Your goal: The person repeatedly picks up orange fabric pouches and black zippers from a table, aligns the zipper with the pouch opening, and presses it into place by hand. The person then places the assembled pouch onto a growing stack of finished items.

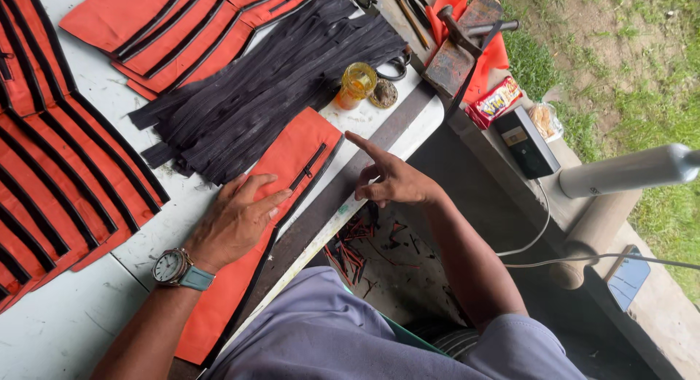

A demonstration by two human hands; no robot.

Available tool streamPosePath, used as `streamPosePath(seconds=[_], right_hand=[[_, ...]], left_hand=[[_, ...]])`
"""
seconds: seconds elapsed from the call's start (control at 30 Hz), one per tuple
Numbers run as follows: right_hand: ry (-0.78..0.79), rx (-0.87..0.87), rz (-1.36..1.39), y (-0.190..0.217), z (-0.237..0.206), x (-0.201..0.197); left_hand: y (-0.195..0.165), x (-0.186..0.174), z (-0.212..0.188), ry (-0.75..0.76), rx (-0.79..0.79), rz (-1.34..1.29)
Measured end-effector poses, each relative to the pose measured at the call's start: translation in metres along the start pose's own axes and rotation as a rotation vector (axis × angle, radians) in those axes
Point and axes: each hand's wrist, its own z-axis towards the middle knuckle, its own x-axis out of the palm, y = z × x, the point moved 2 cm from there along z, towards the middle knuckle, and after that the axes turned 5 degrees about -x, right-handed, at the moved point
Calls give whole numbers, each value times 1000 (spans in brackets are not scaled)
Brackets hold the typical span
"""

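My left hand (237, 219) lies flat, fingers together, on an orange fabric piece (292, 150) with a black edge strip and a short black slot, pressing it to the white table (80, 314). A wristwatch with a pale blue strap sits on that wrist. My right hand (386, 179) hovers at the table's front edge, index finger stretched toward the fabric's far corner, the other fingers curled, holding nothing. A heap of black fabric strips (270, 81) lies just beyond the orange piece.
More orange pieces with black strips lie in stacks at the left (58, 168) and top (175, 30). A small amber jar (356, 84), scissors (397, 66), a hammer (459, 30) on a block, a snack packet (496, 101), a black box (525, 141). Scraps litter the floor (364, 249).
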Motion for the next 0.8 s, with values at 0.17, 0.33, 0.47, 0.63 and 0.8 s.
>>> streamPosePath(seconds=[0.17,0.33,0.47,0.63,0.8], right_hand=[[-6,31,123,-12,11,1],[17,86,-76,-7,18,1],[41,103,-243,1,11,19],[30,47,-372,16,-1,52],[46,27,-533,28,-8,80]], left_hand=[[5,5,-3,4,-25,-9],[6,6,-1,39,-58,-9],[7,7,-2,17,-60,-45],[10,2,-5,-62,-95,-228],[3,-16,-16,-138,-113,-212]])
